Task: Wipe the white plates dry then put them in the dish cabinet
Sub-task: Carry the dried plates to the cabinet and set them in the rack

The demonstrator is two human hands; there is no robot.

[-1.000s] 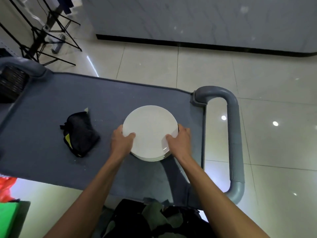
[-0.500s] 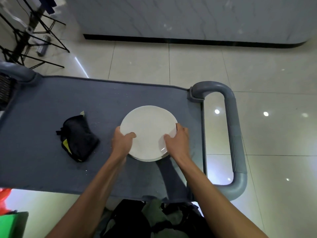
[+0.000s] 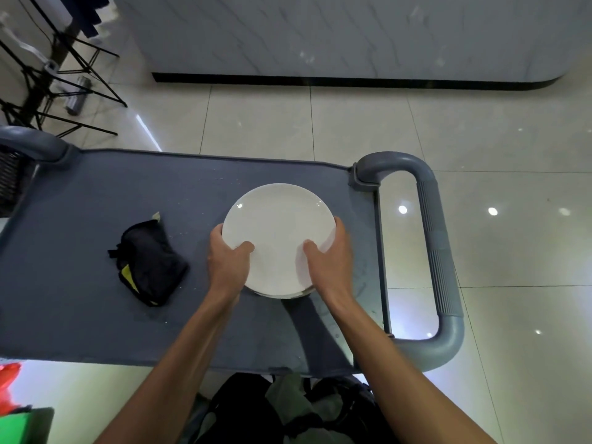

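A stack of white plates [image 3: 278, 225] sits on the grey cart top [image 3: 80, 219], right of its middle. My left hand [image 3: 228, 261] grips the stack's left edge, thumb on top of the upper plate. On the opposite side, my right hand [image 3: 330, 257] holds the right edge, its thumb also lying on the plate. Lower plates peek out at the stack's near rim. A crumpled black cloth [image 3: 150, 262] with a yellow patch lies on the cart to the left of the plates. No dish cabinet is in view.
The cart's grey loop handle [image 3: 439, 251] stands at the right end; another handle [image 3: 28, 144] is at the far left. Black tripod legs [image 3: 64, 75] stand on the tiled floor at the back left. A marble-look counter base [image 3: 320, 36] runs across the back.
Both hands keep their grip on the plate stack. The view has shifted slightly and the stack appears a little raised or closer; the cloth has not moved.
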